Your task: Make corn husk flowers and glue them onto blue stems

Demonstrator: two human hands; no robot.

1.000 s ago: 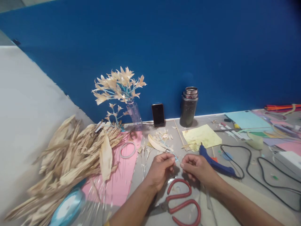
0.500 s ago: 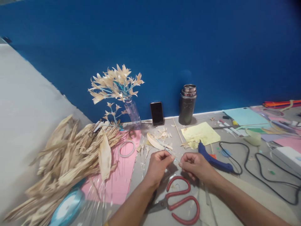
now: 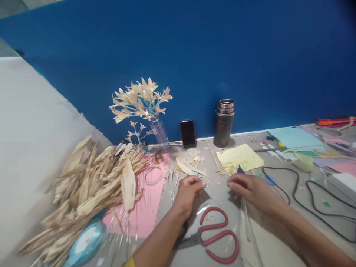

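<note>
My left hand (image 3: 190, 193) is closed, thumb and forefinger pinching a thin wire stem (image 3: 199, 178) with pale blue wrapping. My right hand (image 3: 249, 187), a little blurred, hovers with loosely bent fingers and nothing visible in them. It hides most of the blue glue gun (image 3: 240, 170), whose nozzle end peeks out above it. Below and between the hands lie large scissors (image 3: 219, 237) with red handles. Long pieces of dry husk (image 3: 184, 166) and small scraps lie just beyond my left hand.
Dry corn husks (image 3: 91, 189) are heaped at left beside a blue ribbon roll (image 3: 86, 241) and pink paper (image 3: 150, 200). Husk flowers stand in a clear bottle (image 3: 160, 133). A phone (image 3: 187, 133) and steel flask (image 3: 224, 124) stand by the wall. A black cord (image 3: 296, 185) curls at right.
My right hand has moved right, away from the left hand and over the glue gun. The left hand keeps its pinch on the stem. The whole view has shifted slightly.
</note>
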